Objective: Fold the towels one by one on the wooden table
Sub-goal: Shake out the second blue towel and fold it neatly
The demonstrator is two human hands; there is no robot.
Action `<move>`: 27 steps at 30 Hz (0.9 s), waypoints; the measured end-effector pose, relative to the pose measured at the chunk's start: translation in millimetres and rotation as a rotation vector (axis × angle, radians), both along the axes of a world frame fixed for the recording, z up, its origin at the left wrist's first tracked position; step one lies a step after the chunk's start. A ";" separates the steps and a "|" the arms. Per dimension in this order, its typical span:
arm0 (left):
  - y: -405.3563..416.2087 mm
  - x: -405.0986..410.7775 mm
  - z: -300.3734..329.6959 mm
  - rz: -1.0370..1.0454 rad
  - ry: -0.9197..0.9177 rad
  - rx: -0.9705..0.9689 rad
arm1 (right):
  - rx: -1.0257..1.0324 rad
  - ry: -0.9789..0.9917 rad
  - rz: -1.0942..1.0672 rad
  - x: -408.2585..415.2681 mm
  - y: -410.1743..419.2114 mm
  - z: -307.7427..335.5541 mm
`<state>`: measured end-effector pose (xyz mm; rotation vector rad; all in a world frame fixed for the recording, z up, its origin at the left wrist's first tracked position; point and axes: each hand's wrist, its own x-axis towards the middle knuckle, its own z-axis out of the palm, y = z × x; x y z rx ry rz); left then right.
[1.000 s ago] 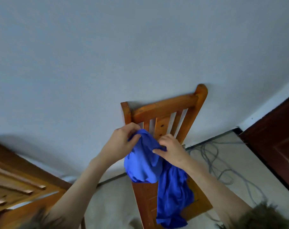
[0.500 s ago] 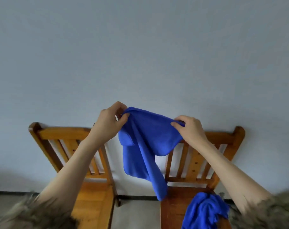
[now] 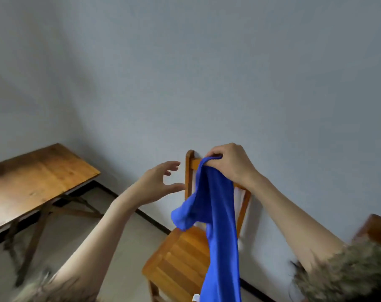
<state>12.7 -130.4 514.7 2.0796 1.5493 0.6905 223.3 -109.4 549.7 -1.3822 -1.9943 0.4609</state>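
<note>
Above the chair, the right hand pinches a blue towel hanging lengthwise. The left hand, open and empty, is nearer the tabletop, off left.

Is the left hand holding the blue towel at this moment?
No, the left hand is open and apart from the blue towel, which hangs only from the right hand.

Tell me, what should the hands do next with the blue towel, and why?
Probably carry the blue towel left to the wooden table. Only the right hand pinches it, so it dangles in front of the chair, and the left hand is open and empty.
</note>
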 end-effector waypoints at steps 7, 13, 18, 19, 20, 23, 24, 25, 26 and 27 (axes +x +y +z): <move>-6.8 -131.4 -17.2 0.178 -0.275 0.058 | 0.000 0.030 0.250 -198.7 18.7 5.6; -10.7 -237.5 -14.5 0.346 -0.215 0.103 | -0.184 0.330 0.332 -299.7 41.7 -22.1; 1.6 -301.8 -2.9 0.498 -0.198 0.220 | -0.530 0.596 0.441 -363.1 74.5 -57.2; 6.4 -314.6 -1.3 0.538 -0.209 0.223 | -0.579 0.580 0.467 -375.5 80.5 -64.6; 12.1 -327.4 0.4 0.581 -0.210 0.222 | -0.616 0.547 0.490 -387.8 85.5 -72.5; 34.2 -366.7 6.9 0.713 -0.218 0.229 | -0.690 0.481 0.589 -427.5 99.2 -95.5; 41.9 -378.3 10.5 0.744 -0.224 0.240 | -0.689 0.462 0.637 -442.2 104.0 -101.2; 50.1 -389.2 14.0 0.772 -0.235 0.254 | -0.670 0.439 0.678 -457.4 110.3 -106.3; 58.1 -399.8 17.8 0.797 -0.255 0.264 | -0.656 0.430 0.710 -472.7 117.4 -108.8; 66.2 -410.5 21.1 0.818 -0.284 0.270 | -0.645 0.435 0.734 -488.3 126.8 -110.7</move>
